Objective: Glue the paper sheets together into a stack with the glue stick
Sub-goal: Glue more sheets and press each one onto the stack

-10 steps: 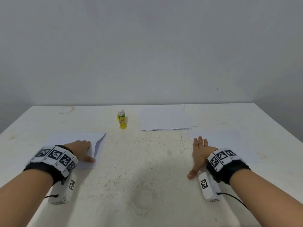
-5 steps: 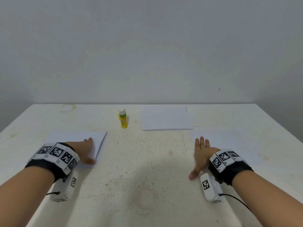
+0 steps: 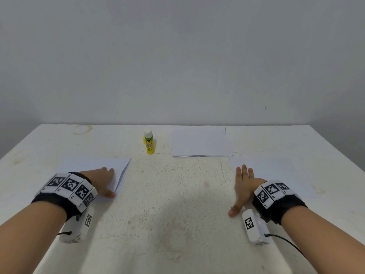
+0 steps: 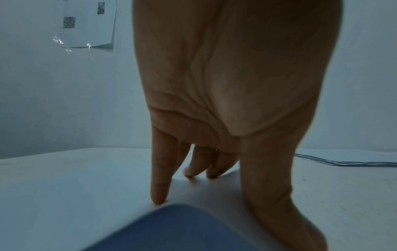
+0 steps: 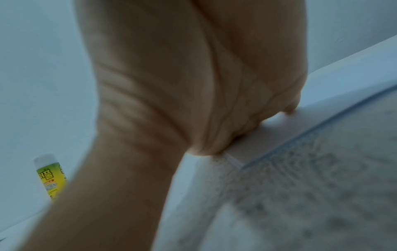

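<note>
a: what colour is the glue stick (image 3: pixel 149 144)?
b: yellow, with a green label band and a white cap.
a: and the paper sheets (image 3: pixel 200 142)?
b: plain white, like the sheet (image 3: pixel 92 165) on the left. the table (image 3: pixel 177 194) is off-white, speckled with dark flecks, with a brownish ring stain (image 3: pixel 83 129) near its far left corner.
a: the wrist bands (image 3: pixel 70 189)?
b: black, carrying white tiles printed with black square marker patterns. the wall (image 3: pixel 177 56) is pale grey.

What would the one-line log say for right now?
left hand: flat on left paper | right hand: flat on right paper | glue stick: upright, untouched | stack: far side
</note>
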Available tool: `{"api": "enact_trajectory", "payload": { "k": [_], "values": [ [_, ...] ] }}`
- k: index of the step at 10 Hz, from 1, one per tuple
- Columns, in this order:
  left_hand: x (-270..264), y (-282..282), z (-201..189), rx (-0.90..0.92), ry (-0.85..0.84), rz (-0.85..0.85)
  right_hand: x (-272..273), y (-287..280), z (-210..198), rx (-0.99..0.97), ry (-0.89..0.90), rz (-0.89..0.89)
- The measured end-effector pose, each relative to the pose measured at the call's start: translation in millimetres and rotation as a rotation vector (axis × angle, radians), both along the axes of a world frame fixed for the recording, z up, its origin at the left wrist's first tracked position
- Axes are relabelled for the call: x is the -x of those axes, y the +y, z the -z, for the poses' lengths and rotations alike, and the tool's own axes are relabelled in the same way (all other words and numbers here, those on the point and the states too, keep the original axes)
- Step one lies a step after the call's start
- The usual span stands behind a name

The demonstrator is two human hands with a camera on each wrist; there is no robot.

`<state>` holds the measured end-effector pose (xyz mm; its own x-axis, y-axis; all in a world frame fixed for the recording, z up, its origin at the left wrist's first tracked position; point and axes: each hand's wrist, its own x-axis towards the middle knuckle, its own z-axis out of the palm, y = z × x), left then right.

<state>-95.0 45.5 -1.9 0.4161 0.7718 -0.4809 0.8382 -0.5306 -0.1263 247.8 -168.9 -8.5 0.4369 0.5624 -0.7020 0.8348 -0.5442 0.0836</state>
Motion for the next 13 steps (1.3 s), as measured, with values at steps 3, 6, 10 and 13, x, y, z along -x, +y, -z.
{"api": "enact_trajectory", "payload": {
  "k": [3,6,10,13],
  "values": [
    [-0.7,-7.5,-3.4,0.015,-0.006,-0.045,1.2,-0.1,-1.7,0.004,0.003,0.001],
    [7.2,5.3,-7.0,0.028,-0.102,-0.016,2.1,0.2,-1.6,0.010,-0.006,0.004],
    [17.2,13.8,-16.5,0.108,-0.206,-0.117,2.8,-0.1,-2.2,0.006,0.000,0.008],
    [18.2,17.8,-10.4,-0.076,-0.250,-0.077,1.5,1.1,0.1,0.001,-0.001,0.012]
  ]
}}
